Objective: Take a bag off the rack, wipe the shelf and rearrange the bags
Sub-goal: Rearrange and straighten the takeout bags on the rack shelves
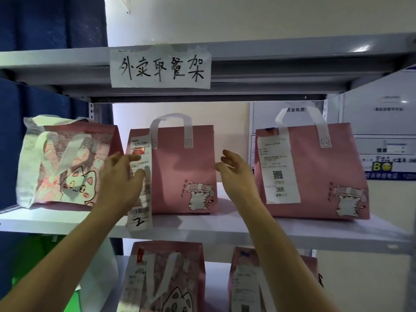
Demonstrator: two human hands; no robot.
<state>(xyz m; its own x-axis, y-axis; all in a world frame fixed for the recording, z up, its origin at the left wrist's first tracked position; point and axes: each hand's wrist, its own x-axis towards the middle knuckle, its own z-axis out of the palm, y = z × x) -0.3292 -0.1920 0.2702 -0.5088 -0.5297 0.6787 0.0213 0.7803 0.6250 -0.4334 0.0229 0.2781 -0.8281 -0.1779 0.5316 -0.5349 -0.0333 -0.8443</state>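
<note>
Three pink bags stand on the white middle shelf (225,226). The middle bag (180,167) has white handles, a cat print and a long receipt hanging down its left side. My left hand (119,183) is at that bag's left edge, fingers spread over the receipt. My right hand (236,174) hovers just off its right edge with fingers apart, holding nothing. The left bag (65,163) shows a large white cat print and leans slightly. The right bag (315,174) carries a receipt with a QR code.
A grey upper shelf (270,64) with a handwritten paper sign (159,68) hangs close above the bags. Two more pink bags (166,278) (247,280) stand on the shelf below. Blue curtain (45,30) at left, wall posters (382,140) at right.
</note>
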